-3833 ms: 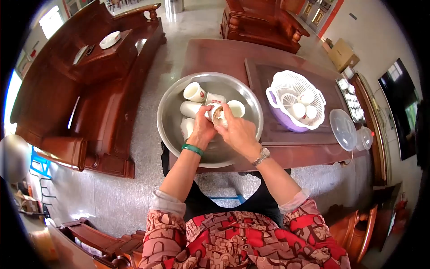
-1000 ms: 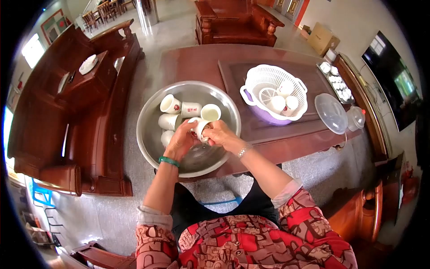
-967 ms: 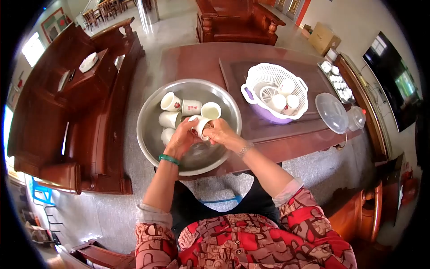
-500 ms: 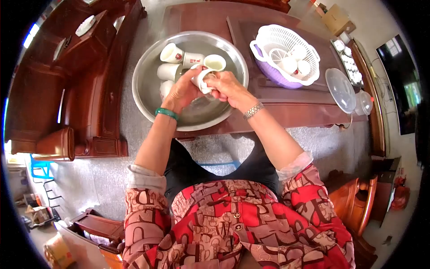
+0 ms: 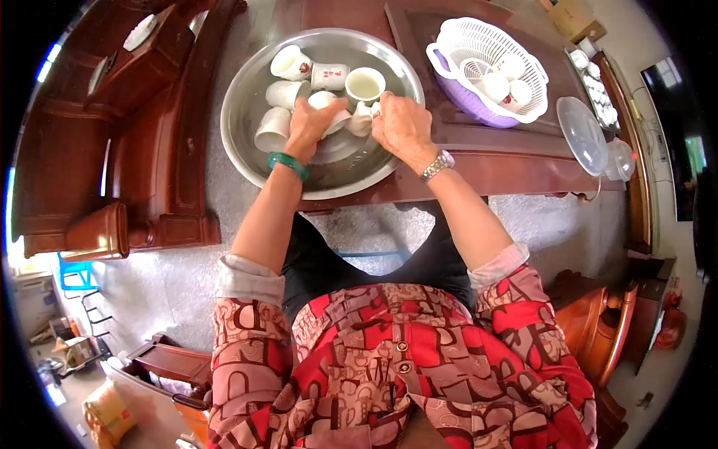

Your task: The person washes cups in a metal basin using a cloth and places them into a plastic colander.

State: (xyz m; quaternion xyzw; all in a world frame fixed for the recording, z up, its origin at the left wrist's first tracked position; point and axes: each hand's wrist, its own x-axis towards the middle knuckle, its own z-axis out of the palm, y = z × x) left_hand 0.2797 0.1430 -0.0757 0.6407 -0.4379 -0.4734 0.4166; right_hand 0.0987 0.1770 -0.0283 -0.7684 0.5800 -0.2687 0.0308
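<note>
Left hand (image 5: 313, 127): fingers curved round white cup (image 5: 329, 114), gripping it, inside metal basin (image 5: 244, 93), upper centre of frame. Right hand (image 5: 404, 129): fingers closed on white cloth (image 5: 360, 120), just right of cup. Five other cups (image 5: 329, 76) in basin, left of and above hands. White colander (image 5: 467, 41) with cups, upper right, in purple basin (image 5: 470, 103).

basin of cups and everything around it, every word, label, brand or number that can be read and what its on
No text can be read.
Two cups in the steel basin: red markings, too small and blurred.
Cup in the white basket: red mark, unreadable.
Patterned shirt: letter-like shapes, no word I can make out.
Sack on the floor: markings too small.
</note>
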